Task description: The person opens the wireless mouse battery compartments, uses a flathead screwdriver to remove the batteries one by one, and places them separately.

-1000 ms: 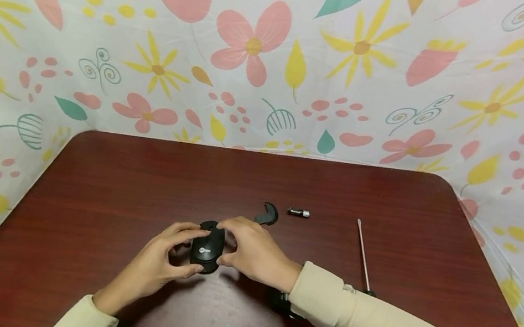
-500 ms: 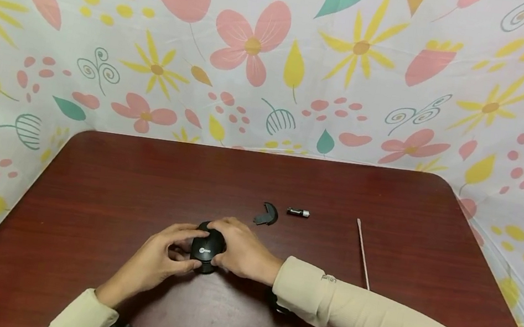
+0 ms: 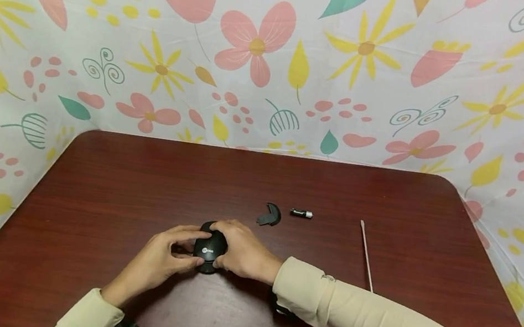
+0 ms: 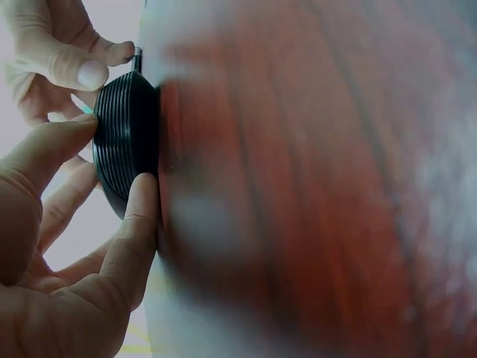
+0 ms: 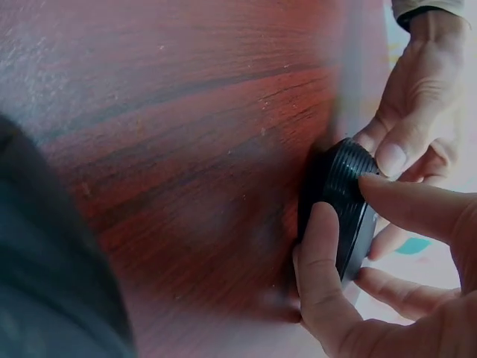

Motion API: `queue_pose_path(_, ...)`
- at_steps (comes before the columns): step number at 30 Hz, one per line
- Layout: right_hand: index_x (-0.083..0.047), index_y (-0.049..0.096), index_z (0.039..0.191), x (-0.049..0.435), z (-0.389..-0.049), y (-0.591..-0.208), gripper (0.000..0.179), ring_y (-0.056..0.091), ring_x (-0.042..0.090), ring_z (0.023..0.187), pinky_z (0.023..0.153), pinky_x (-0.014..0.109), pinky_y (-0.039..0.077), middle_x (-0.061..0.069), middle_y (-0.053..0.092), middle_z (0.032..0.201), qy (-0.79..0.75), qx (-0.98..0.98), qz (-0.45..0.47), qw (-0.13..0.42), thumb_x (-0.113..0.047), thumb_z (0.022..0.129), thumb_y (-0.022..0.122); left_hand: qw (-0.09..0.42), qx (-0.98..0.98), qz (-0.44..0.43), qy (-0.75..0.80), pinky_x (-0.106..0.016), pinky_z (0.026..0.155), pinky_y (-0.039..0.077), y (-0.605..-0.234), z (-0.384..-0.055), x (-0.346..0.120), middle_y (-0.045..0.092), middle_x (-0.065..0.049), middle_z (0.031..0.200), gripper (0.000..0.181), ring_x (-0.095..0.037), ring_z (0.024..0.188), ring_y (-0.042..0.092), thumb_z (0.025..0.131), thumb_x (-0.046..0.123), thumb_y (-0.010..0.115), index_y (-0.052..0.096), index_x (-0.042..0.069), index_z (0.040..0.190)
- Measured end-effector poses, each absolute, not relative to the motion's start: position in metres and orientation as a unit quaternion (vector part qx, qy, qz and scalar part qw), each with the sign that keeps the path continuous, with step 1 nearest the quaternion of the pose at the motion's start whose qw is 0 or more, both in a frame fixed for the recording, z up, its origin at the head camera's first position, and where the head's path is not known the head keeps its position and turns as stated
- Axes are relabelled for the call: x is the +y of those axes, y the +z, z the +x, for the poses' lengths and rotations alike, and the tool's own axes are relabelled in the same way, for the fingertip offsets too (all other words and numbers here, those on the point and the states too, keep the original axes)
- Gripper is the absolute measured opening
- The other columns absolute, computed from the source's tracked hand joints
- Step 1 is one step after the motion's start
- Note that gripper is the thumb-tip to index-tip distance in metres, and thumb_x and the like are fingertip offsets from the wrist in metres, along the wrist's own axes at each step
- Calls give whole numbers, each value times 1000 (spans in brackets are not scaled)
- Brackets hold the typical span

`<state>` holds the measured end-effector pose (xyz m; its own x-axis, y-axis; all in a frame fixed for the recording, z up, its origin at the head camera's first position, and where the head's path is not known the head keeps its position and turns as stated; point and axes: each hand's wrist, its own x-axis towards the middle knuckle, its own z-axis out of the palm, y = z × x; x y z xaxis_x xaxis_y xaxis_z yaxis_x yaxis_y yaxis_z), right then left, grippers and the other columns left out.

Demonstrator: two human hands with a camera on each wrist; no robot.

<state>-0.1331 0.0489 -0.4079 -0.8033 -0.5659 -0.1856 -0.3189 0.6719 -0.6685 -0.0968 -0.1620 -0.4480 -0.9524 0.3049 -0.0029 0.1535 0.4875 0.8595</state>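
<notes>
A black computer mouse [image 3: 210, 248] with a white logo lies on the table, held between both hands. My left hand [image 3: 155, 260] grips its left side, thumb near the front-facing end and fingers toward the far end. From the other side my right hand [image 3: 246, 253] holds it, with fingers at the far end and thumb at the near end. Ridged grooves run along the side of the mouse [image 4: 119, 142] in the left wrist view. The right wrist view shows fingers of both hands around the mouse [image 5: 343, 201]. Its underside is hidden.
Beyond the right hand lie a black curved cover piece [image 3: 271, 216] with a flat tongue and a small cylindrical battery [image 3: 301, 213]. Farther right is a screwdriver [image 3: 366, 253], its handle hidden by the sleeve. A patterned cloth [image 3: 250, 100] hangs behind the brown table [image 3: 165, 172].
My right hand has shifted left over the mouse, and its sleeve now covers the screwdriver's handle. My left hand keeps its hold, its thumb slightly higher. The last half second shows little hand movement.
</notes>
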Motion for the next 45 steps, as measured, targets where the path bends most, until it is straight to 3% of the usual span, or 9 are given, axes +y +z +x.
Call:
queue_pose_path(17,-9,57,146,52,-132,-407,64,57,32,126,102,43,56,19,50,145,-358,872,-254,217,0,88,81,106,821,91,554,-23,89,63,-443,-91,-161,55,-21,151,46,-26,108,71,90,5,82,70,8,135)
queue_pose_path(25,-6,54,151,59,-133,-397,63,62,18,95,84,28,57,21,40,160,-391,854,-259,226,-3,92,78,69,812,107,569,-24,90,63,-432,-84,-161,54,-24,151,45,-24,107,72,88,-1,81,72,5,132)
queue_pose_path(33,-9,51,154,73,-132,-386,63,65,19,104,88,25,60,19,30,168,-466,810,-245,259,-4,96,75,19,815,156,558,-24,87,63,-424,-78,-159,54,-20,152,42,-11,100,71,87,4,84,74,9,128)
queue_pose_path(41,-8,56,149,91,-133,-380,57,65,14,95,83,25,59,12,43,158,-546,751,-209,308,-5,95,74,0,805,223,550,-25,88,63,-420,-76,-156,52,-14,155,50,-10,107,69,85,3,86,71,11,132)
queue_pose_path(45,-9,55,149,97,-134,-380,57,69,16,94,87,37,63,12,55,146,-583,714,-187,340,-5,95,73,-23,796,254,550,-25,86,64,-420,-76,-152,57,-14,151,51,-10,106,69,84,-3,85,70,9,132)
